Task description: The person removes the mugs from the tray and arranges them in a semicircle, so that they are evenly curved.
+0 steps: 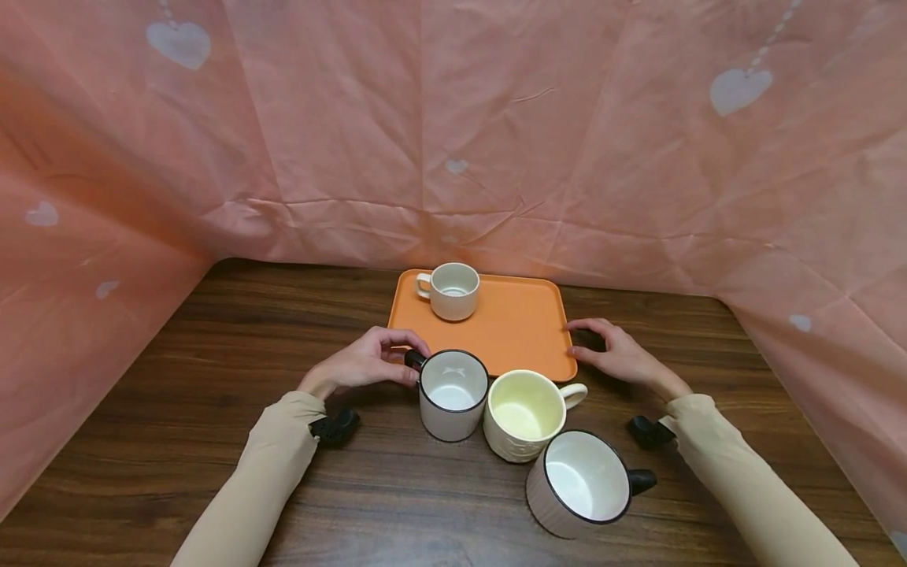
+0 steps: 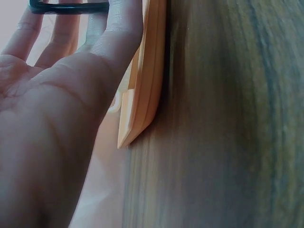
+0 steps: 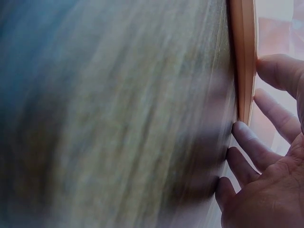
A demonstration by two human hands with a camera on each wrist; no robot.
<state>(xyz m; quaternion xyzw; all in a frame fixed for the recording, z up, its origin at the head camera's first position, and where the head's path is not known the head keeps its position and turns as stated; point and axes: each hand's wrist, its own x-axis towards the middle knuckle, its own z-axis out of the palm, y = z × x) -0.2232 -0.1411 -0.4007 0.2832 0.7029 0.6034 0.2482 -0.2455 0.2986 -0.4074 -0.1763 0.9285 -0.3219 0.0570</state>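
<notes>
My left hand pinches the black handle of a white mug with a black rim, which is at the tray's front edge. The orange tray lies flat at the back of the table. Fingers and thumb of my right hand touch the tray's right edge, spread and only slightly bent. On the tray's back left stands a small white cup, handle to the left. A cream-yellow mug stands right beside the white mug, its handle pointing right.
A larger ribbed white mug with a black rim stands nearer me at the right, its black handle pointing right. Pink cloth with pale hearts hangs around the back and sides of the dark wooden table.
</notes>
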